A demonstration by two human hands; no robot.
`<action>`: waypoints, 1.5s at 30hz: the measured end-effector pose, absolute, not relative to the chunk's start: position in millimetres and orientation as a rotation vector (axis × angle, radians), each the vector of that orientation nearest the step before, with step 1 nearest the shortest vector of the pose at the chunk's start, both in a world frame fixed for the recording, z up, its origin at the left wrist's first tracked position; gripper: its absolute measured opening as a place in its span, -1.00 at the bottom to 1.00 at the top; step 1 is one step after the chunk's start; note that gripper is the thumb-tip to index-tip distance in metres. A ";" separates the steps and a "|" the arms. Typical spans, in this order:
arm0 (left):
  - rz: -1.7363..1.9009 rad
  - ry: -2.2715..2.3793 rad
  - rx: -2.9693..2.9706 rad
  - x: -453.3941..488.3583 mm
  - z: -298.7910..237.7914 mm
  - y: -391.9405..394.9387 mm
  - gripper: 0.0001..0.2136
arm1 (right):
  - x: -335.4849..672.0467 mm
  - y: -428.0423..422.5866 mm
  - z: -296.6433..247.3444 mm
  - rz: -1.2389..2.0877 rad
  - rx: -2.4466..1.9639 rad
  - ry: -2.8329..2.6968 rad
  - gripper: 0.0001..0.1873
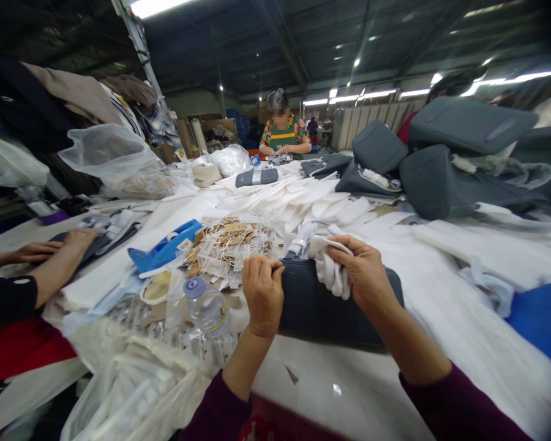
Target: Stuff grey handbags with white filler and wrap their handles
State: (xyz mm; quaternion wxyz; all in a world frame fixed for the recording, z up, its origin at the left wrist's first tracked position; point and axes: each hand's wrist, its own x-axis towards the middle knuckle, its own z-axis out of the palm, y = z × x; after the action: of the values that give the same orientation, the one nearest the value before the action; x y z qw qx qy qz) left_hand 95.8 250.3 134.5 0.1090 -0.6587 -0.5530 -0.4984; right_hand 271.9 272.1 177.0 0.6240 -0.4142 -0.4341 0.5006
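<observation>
A white table (316,383) bears heaped grey bags (468,125) at right and one dark bag (335,321) in front. Tags (232,245) and a bottle (206,309) crowd its left side. The left hand (262,294) grips the dark bag's upper corner; the right hand (365,269) clutches a white cloth (328,269) against it.

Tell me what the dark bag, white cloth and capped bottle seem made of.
Dark bag: probably leather or imitation leather, matte, judging by its smooth, low-sheen surface.
White cloth: soft, dull fabric, possibly cotton, since it bunches in folds.
Capped bottle: clear, glossy plastic most likely, being see-through with bright highlights.
</observation>
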 end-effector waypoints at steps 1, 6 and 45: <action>-1.415 -1.644 -1.931 96.5 135.2 249.9 -0.92 | 271.9 272.1 176.9 1.146 -0.951 -1.000 -0.78; -1.120 -1.755 -1.871 101.7 141.0 249.4 -0.90 | 272.0 272.8 176.2 1.137 -0.955 -1.010 -0.76; -1.254 -1.733 -2.028 98.3 148.7 245.0 -0.85 | 271.3 275.2 174.7 1.146 -0.953 -0.976 -0.75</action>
State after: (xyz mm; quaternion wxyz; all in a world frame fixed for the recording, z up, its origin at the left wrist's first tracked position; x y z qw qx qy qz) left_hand 98.3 245.0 148.7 0.0968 -0.6848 -0.5851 -0.4235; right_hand 271.3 275.2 174.7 0.6287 -0.4159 -0.4261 0.5002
